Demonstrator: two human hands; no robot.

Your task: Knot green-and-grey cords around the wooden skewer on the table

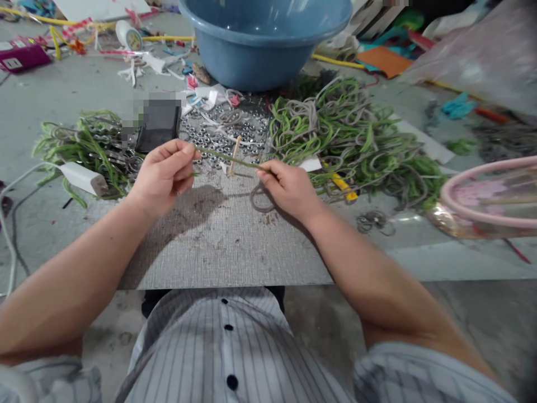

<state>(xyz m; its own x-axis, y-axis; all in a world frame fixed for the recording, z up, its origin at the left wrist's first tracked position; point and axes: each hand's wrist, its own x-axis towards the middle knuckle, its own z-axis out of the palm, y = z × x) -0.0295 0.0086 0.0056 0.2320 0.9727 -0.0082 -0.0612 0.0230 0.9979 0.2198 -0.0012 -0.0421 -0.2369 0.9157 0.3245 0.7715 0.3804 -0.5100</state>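
My left hand (164,172) and my right hand (286,186) are both closed in a pinch on the two ends of a thin green cord (229,159), stretched taut between them above a grey textured board (218,240). A grey loop of cord (260,200) hangs below my right hand. A small wooden stick (235,154) stands just behind the cord. Behind it lies a heap of small metal rings (222,134). A large tangle of green and grey cords (348,134) sits to the right, and a smaller pile (84,145) to the left.
A blue plastic basin (264,39) stands at the back centre. A black box (158,124) lies left of the rings, a white charger with cable (81,178) at far left. A pink-rimmed basin (490,196) is on the right. A yellow-handled tool (344,187) lies by the cords.
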